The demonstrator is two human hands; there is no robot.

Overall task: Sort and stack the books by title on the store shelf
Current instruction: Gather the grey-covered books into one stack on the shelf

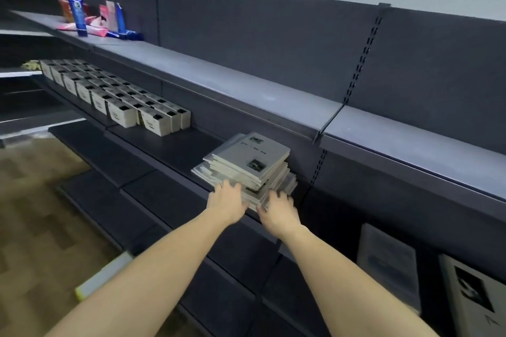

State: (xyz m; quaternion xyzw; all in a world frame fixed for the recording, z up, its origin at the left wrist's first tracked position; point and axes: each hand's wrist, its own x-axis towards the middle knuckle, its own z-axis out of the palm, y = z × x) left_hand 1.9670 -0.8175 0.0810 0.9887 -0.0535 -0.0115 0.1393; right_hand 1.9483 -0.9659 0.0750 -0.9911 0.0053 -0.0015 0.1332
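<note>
Both hands reach to the untidy stack point(246, 169) on the middle shelf point(169, 145): left hand point(226, 201) at its 7 o'clock corner, right hand point(279, 210) at 5 o'clock, each grip spread apart, touching edges. Sorting seems hardly begun. Two books point(388, 262) lie lower at 4 o'clock. The cover title is unreadable.

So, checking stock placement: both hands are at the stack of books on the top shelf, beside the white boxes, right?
Not the top shelf. The head view shows both hands, left hand and right hand, at the stack of books on the middle shelf, beside the white boxes.
</note>
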